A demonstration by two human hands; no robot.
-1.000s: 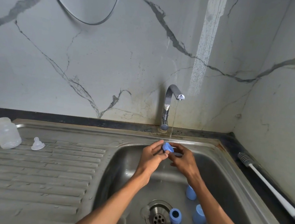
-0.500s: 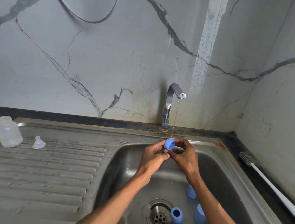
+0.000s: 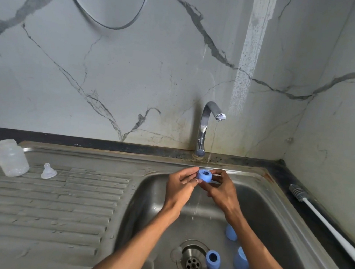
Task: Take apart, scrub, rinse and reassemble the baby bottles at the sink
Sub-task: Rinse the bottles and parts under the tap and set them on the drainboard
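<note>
Steel sink (image 3: pixel 274 198), blue ring (image 3: pixel 204 176) pinched between both hands' fingers (image 3: pixel 190 172)

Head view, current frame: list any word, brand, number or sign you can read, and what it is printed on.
None can be read.
Clear bottle on the draining board: no print or scale marks show.
Blue ring held in both hands: plain.
Blue parts in the sink: plain.
Bottle brush on the counter: handle plain white.
Tap and wall: no lettering.
</note>
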